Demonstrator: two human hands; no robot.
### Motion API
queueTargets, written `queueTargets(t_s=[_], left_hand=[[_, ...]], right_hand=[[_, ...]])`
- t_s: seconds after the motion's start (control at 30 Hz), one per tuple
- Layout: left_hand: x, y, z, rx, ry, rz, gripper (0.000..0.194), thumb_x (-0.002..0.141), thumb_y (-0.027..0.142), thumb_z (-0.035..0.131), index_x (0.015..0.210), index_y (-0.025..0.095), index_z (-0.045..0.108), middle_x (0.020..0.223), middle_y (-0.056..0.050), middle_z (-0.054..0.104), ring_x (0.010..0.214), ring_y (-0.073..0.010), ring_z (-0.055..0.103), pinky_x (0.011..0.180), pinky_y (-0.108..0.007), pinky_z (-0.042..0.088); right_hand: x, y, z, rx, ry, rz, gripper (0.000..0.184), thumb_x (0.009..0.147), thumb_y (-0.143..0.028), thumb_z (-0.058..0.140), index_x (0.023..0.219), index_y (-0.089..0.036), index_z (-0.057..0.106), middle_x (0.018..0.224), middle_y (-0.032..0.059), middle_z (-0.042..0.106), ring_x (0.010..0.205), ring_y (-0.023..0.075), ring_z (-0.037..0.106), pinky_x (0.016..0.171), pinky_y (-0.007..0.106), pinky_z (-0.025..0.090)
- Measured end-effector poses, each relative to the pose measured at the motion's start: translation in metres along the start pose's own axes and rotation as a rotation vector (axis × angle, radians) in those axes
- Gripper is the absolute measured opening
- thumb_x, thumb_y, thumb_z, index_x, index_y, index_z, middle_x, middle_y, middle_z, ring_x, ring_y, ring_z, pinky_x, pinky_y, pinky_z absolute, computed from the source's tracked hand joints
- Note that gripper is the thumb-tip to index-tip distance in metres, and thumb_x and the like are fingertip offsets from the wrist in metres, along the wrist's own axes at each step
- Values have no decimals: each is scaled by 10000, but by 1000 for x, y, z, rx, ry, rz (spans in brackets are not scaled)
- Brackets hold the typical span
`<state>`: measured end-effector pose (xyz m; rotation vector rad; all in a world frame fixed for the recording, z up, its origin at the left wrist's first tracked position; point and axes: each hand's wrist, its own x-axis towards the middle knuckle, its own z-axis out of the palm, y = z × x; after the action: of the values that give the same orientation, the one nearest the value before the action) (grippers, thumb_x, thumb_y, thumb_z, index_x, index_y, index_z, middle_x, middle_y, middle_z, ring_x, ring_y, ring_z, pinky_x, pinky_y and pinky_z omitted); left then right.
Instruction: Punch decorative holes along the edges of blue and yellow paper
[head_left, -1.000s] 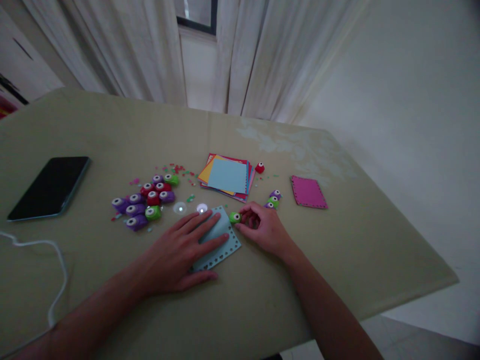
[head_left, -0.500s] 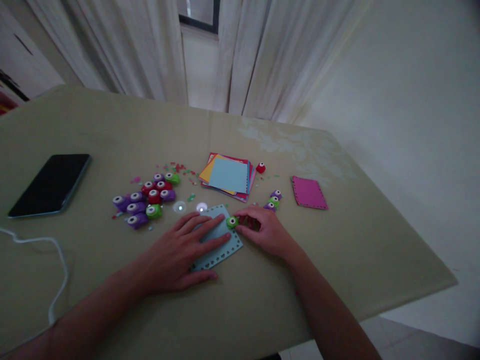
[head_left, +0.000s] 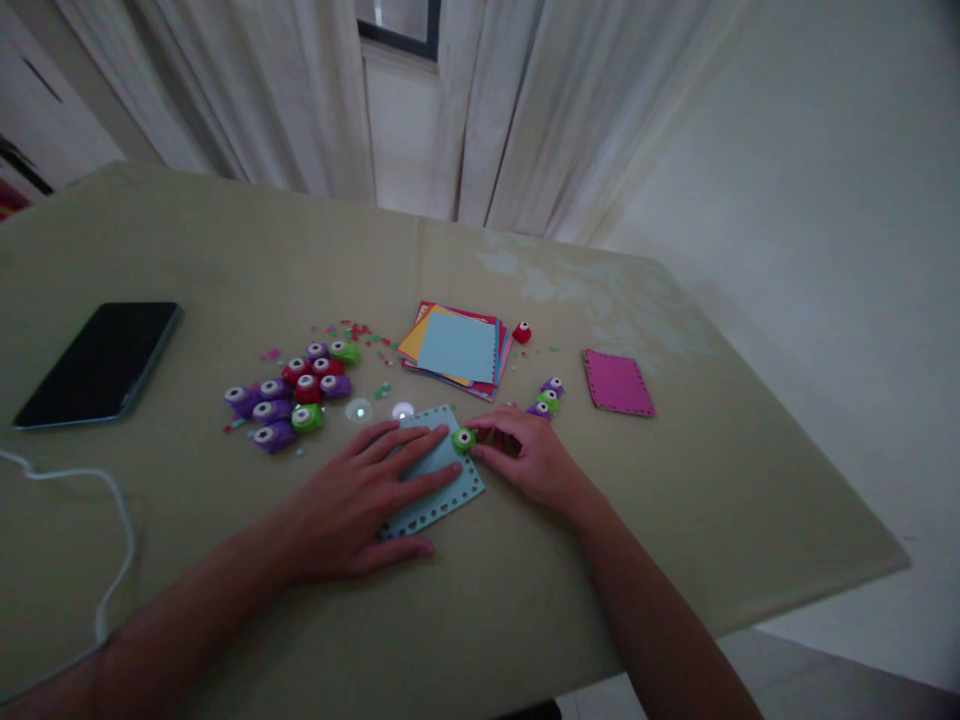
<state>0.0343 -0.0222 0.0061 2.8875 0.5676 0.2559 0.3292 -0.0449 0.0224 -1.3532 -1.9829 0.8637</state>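
Observation:
Flat on a light blue paper card (head_left: 427, 505) lies my left hand (head_left: 367, 495), its fingers spread. Small shapes are punched along the card's near and right edges. My right hand (head_left: 517, 450) pinches a green craft punch (head_left: 463, 440) between thumb and fingers, and the punch sits at the card's right edge. A short row of purple and green punches (head_left: 548, 397) stands just beyond my right hand. Part of the card is hidden under my left hand.
More purple, red and green punches (head_left: 289, 400) cluster at the left, with paper bits (head_left: 356, 330) scattered behind. Stacked coloured cards (head_left: 459, 347), a red punch (head_left: 522, 332) and a pink card (head_left: 619, 383) lie farther back. A black tablet (head_left: 101, 362) and white cable (head_left: 124, 520) are at the left.
My right hand has brought the green punch slightly left, from beside the card onto its right edge. My left hand has stayed flat on the card.

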Motion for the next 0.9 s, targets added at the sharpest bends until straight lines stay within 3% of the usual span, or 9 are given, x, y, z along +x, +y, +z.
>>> queueTargets(t_s=[0.37, 0.6, 0.73, 0.9], left_hand=[[1, 0, 1, -9, 9, 1, 767, 1051, 731, 521, 1710, 362, 384, 1795, -134, 319, 1579, -395, 421, 1278, -606, 294], [1, 0, 1, -16, -5, -7, 761, 1049, 735, 518, 1702, 362, 401, 1791, -139, 326, 1583, -394, 413, 1278, -616, 289], [2, 0, 1, -21, -1, -12, 763, 1043, 749, 516, 1690, 356, 428, 1787, -145, 334, 1569, -406, 429, 1272, -628, 288], [3, 0, 2, -19, 3, -10, 756, 1042, 764, 497, 1674, 353, 457, 1775, -167, 352, 1545, -415, 458, 1239, -639, 312]], right_hand=[[-1, -2, 1, 33, 0, 64, 273, 975, -322, 762, 1202, -177, 802, 1019, 81, 786, 830, 189, 672, 753, 302, 514], [7, -7, 5, 199, 84, 302, 354, 950, -459, 756, 1139, -161, 793, 924, 67, 782, 765, 177, 667, 703, 296, 519], [17, -10, 6, 143, 33, 352, 266, 894, -413, 800, 979, -161, 784, 849, 52, 765, 740, 172, 660, 685, 287, 508], [24, -11, 2, 160, -49, 412, 246, 890, -407, 809, 923, -171, 746, 793, 36, 734, 695, 161, 647, 652, 275, 488]])
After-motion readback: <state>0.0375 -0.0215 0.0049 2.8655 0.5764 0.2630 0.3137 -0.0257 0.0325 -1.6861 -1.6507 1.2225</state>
